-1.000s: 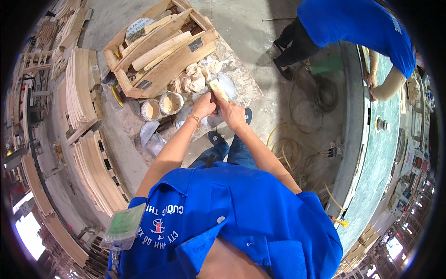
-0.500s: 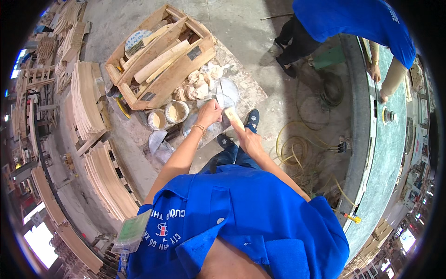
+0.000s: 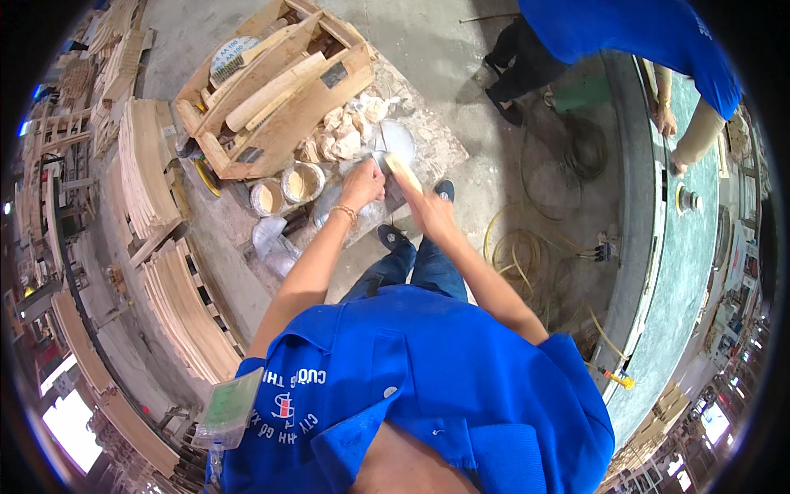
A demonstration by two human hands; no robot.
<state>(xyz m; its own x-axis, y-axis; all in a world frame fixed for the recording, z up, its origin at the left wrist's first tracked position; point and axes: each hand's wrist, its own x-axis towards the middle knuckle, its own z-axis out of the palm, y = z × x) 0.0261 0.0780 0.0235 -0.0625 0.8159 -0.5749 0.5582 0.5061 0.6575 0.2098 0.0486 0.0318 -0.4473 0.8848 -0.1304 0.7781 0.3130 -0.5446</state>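
Observation:
My right hand (image 3: pixel 434 216) is wrapped round the pale wooden handle of a putty knife (image 3: pixel 403 174), whose far end points away from me and to the left. Close beside that end, my left hand (image 3: pixel 362 183) is closed, knuckles up; whatever is in its fingers is hidden. Both hands are over a low, stained board (image 3: pixel 436 136). Just beyond them lies a round, clear lid-like sheet (image 3: pixel 397 138). To the left of my left hand stand two tubs of tan paste, one nearer (image 3: pixel 303 182) and one farther left (image 3: pixel 267 198).
An open wooden tool box (image 3: pixel 280 123) stands beyond the tubs, next to crumpled paper (image 3: pixel 350 128). Stacked curved wood strips (image 3: pixel 148 169) line the left. At right, a person in blue (image 3: pixel 617 33) leans over a long green-topped bench (image 3: pixel 687 247); yellow hoses (image 3: pixel 514 251) coil on the floor.
The board, box and tubs have shifted slightly up and left in view. My hands have moved a little with them, and the putty knife is tilted more to the left.

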